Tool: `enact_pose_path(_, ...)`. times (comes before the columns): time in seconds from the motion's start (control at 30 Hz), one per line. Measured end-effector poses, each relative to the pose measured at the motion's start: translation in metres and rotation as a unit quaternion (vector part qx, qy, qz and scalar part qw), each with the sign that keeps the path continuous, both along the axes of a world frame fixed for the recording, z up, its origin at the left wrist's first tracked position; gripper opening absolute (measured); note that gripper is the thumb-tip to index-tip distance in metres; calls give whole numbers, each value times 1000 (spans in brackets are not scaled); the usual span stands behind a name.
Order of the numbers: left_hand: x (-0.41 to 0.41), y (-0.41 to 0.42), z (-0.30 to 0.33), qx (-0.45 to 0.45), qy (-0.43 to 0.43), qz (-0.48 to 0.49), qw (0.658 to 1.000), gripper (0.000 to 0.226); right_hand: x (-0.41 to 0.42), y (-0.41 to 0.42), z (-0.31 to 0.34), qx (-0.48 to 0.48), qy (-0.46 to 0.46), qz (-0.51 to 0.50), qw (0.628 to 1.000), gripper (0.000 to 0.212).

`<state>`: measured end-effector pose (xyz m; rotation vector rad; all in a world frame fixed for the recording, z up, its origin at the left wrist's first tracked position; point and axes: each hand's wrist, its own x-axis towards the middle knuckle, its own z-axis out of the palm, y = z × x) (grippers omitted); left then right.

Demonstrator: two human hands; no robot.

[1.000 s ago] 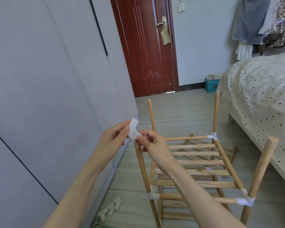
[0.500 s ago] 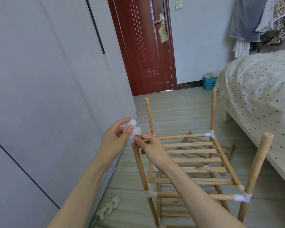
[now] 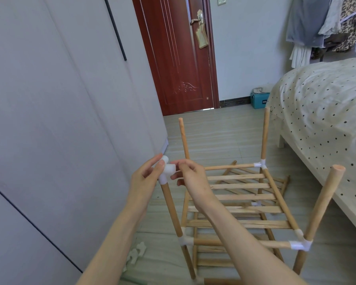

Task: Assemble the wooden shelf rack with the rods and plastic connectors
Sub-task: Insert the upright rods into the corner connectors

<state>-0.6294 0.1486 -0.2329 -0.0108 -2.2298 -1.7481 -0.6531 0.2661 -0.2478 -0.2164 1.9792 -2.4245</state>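
Observation:
A part-built wooden rack (image 3: 234, 197) stands on the floor, with slatted shelves joined by white plastic connectors and four upright rods. A white plastic connector (image 3: 166, 170) sits on top of the near-left upright rod (image 3: 172, 210). My left hand (image 3: 146, 177) pinches that connector from the left, thumb on its front. My right hand (image 3: 190, 179) is at its right side, fingertips curled at the connector's open socket. The near-right rod (image 3: 325, 204) and both far rods (image 3: 183, 138) have bare tops.
A grey wardrobe (image 3: 60, 120) fills the left side. A bed (image 3: 325, 120) with a dotted cover is close on the right. Spare white connectors (image 3: 135, 254) lie on the floor by the wardrobe. A red door (image 3: 179, 58) and a teal box (image 3: 259, 100) are at the back.
The connector has gone from tilted above the rod's tip to seated upright on the near-left rod. Both hands stay on it.

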Motion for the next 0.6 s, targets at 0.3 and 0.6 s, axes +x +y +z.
enact_pose_path(0.3, 1, 18, -22, 103, 53, 65, 991, 18, 3, 1, 6, 2, 91, 32, 995, 11)
enact_pose_path(0.6, 7, 11, -44, 53, 36, -11, 998, 33, -1, 9, 8, -37, 48, 24, 998, 10)
